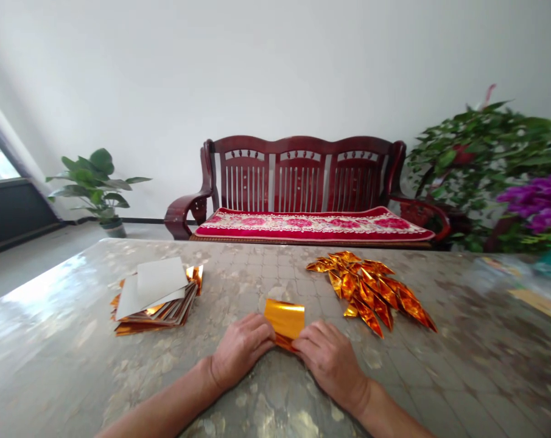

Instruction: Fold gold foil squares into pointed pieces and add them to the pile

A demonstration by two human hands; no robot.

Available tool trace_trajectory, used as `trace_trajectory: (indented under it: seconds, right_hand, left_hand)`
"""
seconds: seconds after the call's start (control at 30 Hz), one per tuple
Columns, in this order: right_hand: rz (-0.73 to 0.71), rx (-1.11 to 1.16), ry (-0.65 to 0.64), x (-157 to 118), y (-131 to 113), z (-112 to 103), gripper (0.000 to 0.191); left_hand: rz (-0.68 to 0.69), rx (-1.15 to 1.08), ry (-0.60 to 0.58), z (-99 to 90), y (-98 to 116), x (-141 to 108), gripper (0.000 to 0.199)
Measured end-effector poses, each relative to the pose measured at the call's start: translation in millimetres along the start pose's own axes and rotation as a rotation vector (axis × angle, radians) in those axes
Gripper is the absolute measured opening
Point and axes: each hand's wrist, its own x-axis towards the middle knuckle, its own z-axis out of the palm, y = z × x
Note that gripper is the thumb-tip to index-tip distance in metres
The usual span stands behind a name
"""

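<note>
Two bare forearms [175, 398] lie nearest the camera, on the seven and five o'clock sides of a gold foil sheet [284, 317]. This sheet is at the middle of the patterned surface [238, 261], its lower edge folded or rolled. The left hand [245, 340] pinches its eight o'clock corner; the right hand [330, 362] pinches the four o'clock corner. Fingers of both hands are bent and pressed together, though their tips are partly hidden, so I cannot tell how firmly. Foil-faced paper should be very light, thin, a little slippery and easy to crease; it is better held by the corners, with gentle pressure. Toward ten o'clock lies a loose stack of foil-faced sheets [161, 283]; toward two o'clock, a pile of pointed folded foil pieces [366, 292].
</note>
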Motion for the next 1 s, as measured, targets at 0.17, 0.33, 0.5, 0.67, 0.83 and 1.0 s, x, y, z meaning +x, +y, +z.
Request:
trace_trajectory:
  seconds: [0.17, 0.33, 0.5, 0.67, 0.83, 1.0]
  right_hand:
    - [0.063, 0.026, -0.091, -1, 2, 3, 0.008]
    - [0.18, 0.134, -0.164, 5, 3, -2, 0.011]
    - [0.305, 0.202, -0.186, 8, 9, 0, 0.016]
    - [0.371, 0.2, -0.177, 9, 9, 3, 0.011]
    - [0.401, 0.154, -0.172, 12, 7, 1, 0.011]
    - [0.36, 0.089, -0.142, 10, 5, -5, 0.015]
  left_hand:
    - [-0.071, 0.062, -0.1, -3.0, 0, -2, 0.027]
    - [-0.239, -0.024, -0.113, -0.8, 0, 0, 0.023]
    - [-0.399, -0.056, -0.149, -2.2, 0, 7, 0.022]
    - [-0.462, -0.08, -0.194, -6.0, 0, 13, 0.024]
    - [-0.574, -0.076, -0.202, -6.1, -1, 17, 0.025]
    - [-0.582, -0.06, -0.181, -1.7, 1, 18, 0.026]
